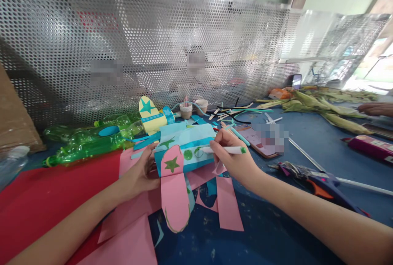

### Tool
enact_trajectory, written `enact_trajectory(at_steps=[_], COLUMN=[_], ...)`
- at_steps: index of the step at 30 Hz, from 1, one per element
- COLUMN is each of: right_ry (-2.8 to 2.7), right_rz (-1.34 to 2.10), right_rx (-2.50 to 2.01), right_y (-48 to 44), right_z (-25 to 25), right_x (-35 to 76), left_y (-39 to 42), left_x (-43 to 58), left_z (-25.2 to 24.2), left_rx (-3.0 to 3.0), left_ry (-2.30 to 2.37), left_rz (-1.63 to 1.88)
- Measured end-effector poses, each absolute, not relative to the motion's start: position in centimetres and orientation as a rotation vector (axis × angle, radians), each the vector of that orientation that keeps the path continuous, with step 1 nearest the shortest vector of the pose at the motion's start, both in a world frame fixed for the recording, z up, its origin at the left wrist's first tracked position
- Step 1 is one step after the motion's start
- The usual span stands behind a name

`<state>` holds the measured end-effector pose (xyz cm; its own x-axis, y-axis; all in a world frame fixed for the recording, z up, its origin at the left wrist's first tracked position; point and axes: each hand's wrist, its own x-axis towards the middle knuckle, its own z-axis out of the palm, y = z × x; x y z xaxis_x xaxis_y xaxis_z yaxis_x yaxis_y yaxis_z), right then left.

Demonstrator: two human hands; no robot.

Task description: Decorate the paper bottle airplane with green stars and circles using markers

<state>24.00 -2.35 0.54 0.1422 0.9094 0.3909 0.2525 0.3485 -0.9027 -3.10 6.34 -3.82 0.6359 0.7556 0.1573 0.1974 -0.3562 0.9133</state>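
Observation:
My left hand (pixel 146 171) is closed around the left end of a blue paper craft (pixel 192 162), partly hidden by it. A pink paper piece (pixel 175 199) with rounded ends and a green star is on the craft's left end. A light-blue strip along the craft carries a filled green circle and an outlined one. In my right hand (pixel 231 152) is a white felt-tip marker (pixel 233 149) with a green end, its other end at the outlined circle. Pink paper scraps (pixel 230 205) lie just below the craft.
Green plastic bottles (pixel 89 146) and a yellow paper craft (pixel 152 119) stand behind on the left. Red paper (pixel 67 191) covers the left side. A phone (pixel 256 140), a glue gun (pixel 321 183) and corn husks (pixel 313 107) are to the right. Perforated metal sheeting (pixel 172 31) rises behind.

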Motion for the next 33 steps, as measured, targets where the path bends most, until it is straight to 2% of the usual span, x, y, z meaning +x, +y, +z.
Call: enact_trajectory(at_steps=[14,33], right_ry=[-1.403,-1.408], right_rz=[0.721,0.612], right_rx=[-1.13,-1.162], right_y=[-2.6,-2.2], right_z=[0.6,0.6], right_x=[23.8,24.1], left_y=[6.3,5.9], left_x=[-3.1,-2.8], left_z=[-3.8,-2.9], left_rx=[1.865,1.844], left_ry=[0.76,0.783], left_rz=[0.714,0.663])
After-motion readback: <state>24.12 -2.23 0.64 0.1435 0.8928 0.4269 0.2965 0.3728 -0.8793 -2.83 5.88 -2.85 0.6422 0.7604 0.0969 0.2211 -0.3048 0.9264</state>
